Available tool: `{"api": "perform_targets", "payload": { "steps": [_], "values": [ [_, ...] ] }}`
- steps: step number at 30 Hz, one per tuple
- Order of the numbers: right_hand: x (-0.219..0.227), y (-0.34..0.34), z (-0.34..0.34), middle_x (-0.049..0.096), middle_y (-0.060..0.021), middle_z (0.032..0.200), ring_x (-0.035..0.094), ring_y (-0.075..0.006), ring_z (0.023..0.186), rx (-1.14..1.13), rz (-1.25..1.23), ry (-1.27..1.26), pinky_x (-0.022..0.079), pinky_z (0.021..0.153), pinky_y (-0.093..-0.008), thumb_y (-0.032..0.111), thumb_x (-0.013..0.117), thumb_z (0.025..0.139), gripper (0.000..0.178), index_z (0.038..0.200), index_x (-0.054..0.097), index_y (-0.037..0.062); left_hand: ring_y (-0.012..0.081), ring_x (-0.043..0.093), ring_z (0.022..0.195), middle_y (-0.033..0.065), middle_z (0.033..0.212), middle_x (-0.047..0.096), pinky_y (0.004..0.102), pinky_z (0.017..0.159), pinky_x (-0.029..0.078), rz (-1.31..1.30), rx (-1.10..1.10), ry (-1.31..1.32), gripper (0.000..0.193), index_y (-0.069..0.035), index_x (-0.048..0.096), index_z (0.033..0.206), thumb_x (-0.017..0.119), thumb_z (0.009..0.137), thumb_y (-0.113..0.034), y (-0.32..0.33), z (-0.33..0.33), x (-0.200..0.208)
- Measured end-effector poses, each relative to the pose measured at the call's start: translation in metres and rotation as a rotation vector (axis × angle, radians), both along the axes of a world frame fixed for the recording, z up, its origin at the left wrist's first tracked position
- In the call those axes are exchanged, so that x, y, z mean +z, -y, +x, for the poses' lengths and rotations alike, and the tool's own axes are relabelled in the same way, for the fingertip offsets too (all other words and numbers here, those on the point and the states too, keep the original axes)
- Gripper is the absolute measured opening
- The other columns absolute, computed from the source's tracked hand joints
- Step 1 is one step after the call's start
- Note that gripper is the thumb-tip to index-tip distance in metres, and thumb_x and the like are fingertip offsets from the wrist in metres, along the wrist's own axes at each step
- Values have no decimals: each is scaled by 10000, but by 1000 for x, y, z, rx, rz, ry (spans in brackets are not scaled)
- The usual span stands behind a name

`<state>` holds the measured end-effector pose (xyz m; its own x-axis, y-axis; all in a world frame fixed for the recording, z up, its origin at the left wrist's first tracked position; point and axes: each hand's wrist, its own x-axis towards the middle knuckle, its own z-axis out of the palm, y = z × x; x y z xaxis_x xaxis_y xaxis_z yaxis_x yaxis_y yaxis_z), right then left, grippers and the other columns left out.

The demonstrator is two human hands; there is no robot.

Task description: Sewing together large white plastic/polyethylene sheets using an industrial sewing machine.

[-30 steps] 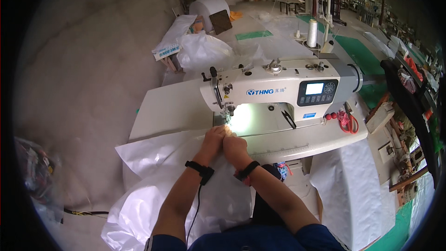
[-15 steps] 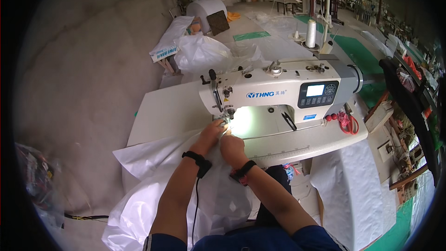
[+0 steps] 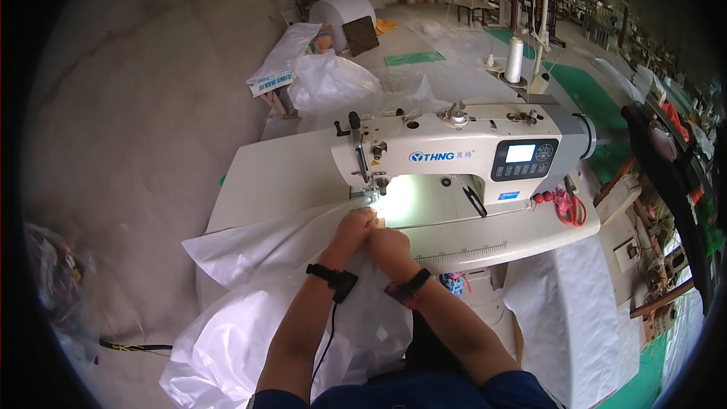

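A white sewing machine (image 3: 447, 129) stands on a pale table, its lamp lighting the needle area (image 3: 374, 197). A large, shiny white sheet (image 3: 250, 257), like plastic or woven film, runs from under the needle end toward me and hangs in folds off the near left side. My left hand (image 3: 353, 232) is closed on the sheet's edge just in front of the needle. Against it, my right hand (image 3: 391, 248) also has its fingers closed at that edge. Their fingertips meet, and the exact grip is partly hidden by the hands themselves.
Black thread snips (image 3: 475, 201) lie on the machine bed. Red-handled scissors (image 3: 572, 210) rest at the table's right end. Behind the machine stands a white thread cone (image 3: 514, 60). White sheeting (image 3: 560, 318) hangs at the near right. A cable (image 3: 326, 344) trails from my left wrist.
Both hands have drawn back from the needle toward me, still together at the sheet's edge. The gap between fingers and presser foot is wider. The whole view has shifted slightly.
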<state>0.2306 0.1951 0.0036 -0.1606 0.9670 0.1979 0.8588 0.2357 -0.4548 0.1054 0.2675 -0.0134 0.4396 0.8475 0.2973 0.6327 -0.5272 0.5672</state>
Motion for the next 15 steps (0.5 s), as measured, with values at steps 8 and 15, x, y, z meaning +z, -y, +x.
{"api": "perform_targets", "payload": {
  "steps": [8,15],
  "values": [
    [-19,-16,46,660,-155,803,655,-283,673,119,-94,20,524,578,-364,134,480,849,206,991,615,67,324,559,890,150,975,612,419,771,456,220,134,-290,230,-8,600,865,633,791,-224,20,28,-8],
    [-30,-72,41,617,-73,962,621,-122,637,-40,-318,-1456,497,502,-227,344,484,950,384,1213,494,65,308,535,932,134,1025,563,408,823,433,469,144,-197,198,-14,575,932,596,812,-169,23,29,-22]
  ]
}}
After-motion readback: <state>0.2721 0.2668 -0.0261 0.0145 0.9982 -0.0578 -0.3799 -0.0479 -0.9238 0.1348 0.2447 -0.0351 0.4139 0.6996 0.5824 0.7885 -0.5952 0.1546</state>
